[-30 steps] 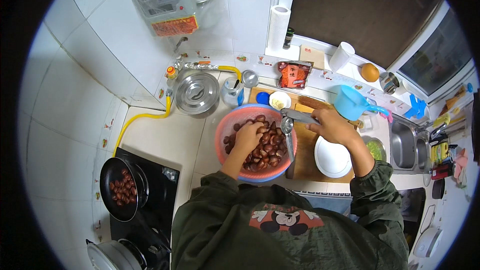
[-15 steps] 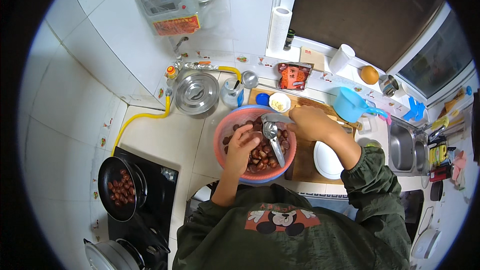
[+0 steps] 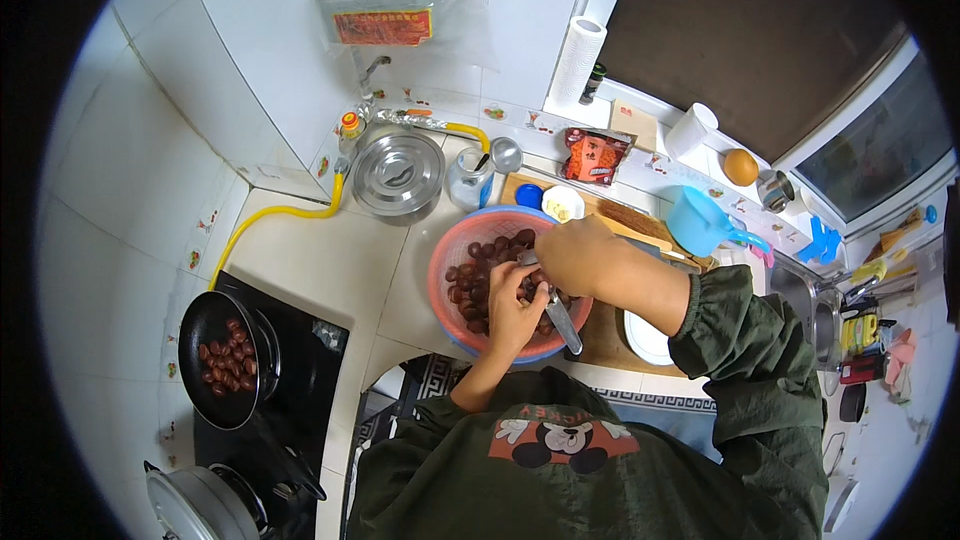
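A pink colander (image 3: 442, 318) nested in a blue basin holds many brown chestnuts (image 3: 468, 280). Over its right side my right hand (image 3: 582, 258) is closed round a hinged metal chestnut cutter, whose free lower handle (image 3: 566, 324) points toward me. My left hand (image 3: 512, 308) is closed, thumb and fingers pinched at the cutter's head on what looks like a chestnut. Those fingertips and the right hand mostly hide the head.
On the black hob at left sits a frying pan (image 3: 208, 400) with chestnuts; a pot (image 3: 195, 505) is nearer me. Behind the colander stand a lidded steel pot (image 3: 398, 175) and glass jar (image 3: 468, 180). Right are a cutting board (image 3: 598, 340), white lid (image 3: 648, 338), blue ladle (image 3: 700, 220) and sink (image 3: 795, 290).
My left hand has moved right to the cutter's head. My right hand has shifted left and toward me with the cutter, which was open over the chestnuts. The view has shifted slightly.
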{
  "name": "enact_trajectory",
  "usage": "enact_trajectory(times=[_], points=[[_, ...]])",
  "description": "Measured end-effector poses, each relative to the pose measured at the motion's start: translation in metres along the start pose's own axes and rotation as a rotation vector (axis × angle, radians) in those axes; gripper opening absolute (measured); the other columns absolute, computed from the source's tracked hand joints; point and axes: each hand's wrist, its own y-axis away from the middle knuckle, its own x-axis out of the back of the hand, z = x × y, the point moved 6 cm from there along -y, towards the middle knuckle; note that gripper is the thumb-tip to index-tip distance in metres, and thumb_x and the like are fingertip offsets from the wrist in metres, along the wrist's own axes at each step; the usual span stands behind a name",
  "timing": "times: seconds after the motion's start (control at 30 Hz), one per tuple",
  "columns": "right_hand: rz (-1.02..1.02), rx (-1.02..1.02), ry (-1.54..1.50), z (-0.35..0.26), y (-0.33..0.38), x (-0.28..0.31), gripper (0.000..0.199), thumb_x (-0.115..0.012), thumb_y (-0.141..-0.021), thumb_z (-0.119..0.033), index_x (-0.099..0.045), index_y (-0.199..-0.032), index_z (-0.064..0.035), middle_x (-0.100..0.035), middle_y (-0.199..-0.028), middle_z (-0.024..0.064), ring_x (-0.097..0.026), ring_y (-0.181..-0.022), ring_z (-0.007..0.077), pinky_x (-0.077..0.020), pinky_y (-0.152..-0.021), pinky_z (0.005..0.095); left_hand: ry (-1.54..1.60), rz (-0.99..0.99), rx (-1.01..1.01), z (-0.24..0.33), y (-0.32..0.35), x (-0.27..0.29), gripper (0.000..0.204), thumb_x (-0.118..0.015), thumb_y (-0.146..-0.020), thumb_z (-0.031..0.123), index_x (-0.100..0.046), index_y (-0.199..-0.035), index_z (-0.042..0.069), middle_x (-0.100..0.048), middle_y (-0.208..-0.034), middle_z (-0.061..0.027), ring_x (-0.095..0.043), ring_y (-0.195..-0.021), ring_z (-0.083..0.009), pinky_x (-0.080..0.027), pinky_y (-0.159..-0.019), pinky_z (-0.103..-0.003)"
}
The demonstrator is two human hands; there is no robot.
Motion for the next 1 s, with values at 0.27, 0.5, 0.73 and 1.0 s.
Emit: enact_trajectory(times=[0.27,0.5,0.73,1.0], points=[[-0.021,-0.009,0.017,-0.006,-0.005,-0.002,0.018,-0.067,-0.068,-0.016,-0.065,-0.08,-0.0016,-0.066,-0.078,0.0144,-0.065,-0.076,0.029,-0.0517,-0.063,0.0382,0.171,0.02,0.08,0.001,0.004,0.0,0.034,-0.068,-0.068,0.005,-0.058,-0.1,0.002,-0.05,-0.099,-0.0138,-0.054,-0.088,-0.0281,-0.047,-0.075,-0.033],[-0.057,0.0,0.045,-0.012,-0.008,-0.002,0.02,-0.068,-0.067,-0.014,-0.065,-0.082,-0.0017,-0.066,-0.08,0.0141,-0.065,-0.077,0.0282,-0.0514,-0.063,0.0374,0.04,0.027,0.025,-0.009,0.004,0.004,0.035,-0.069,-0.066,0.007,-0.058,-0.099,0.002,-0.053,-0.103,-0.02,-0.054,-0.093,-0.0367,-0.045,-0.081,-0.041],[-0.023,0.007,0.038,-0.012,-0.007,-0.001,0.015,-0.062,-0.07,-0.012,-0.065,-0.081,-0.0024,-0.066,-0.08,0.015,-0.065,-0.078,0.0289,-0.0516,-0.064,0.038,-0.119,0.01,-0.073,0.002,0.001,0.008,0.035,-0.069,-0.066,0.003,-0.057,-0.098,-0.002,-0.056,-0.099,-0.0155,-0.061,-0.066,-0.0218,-0.05,-0.053,-0.028],[-0.013,0.033,0.049,-0.015,-0.007,-0.003,0.014,-0.059,-0.071,-0.01,-0.065,-0.08,-0.0028,-0.066,-0.079,0.0155,-0.065,-0.076,0.0298,-0.0519,-0.064,0.0393,-0.043,0.008,-0.004,0.009,0.0,0.011,0.032,-0.067,-0.064,0.005,-0.055,-0.093,0.001,-0.056,-0.089,-0.0183,-0.056,-0.08,-0.0364,-0.047,-0.069,-0.041]])
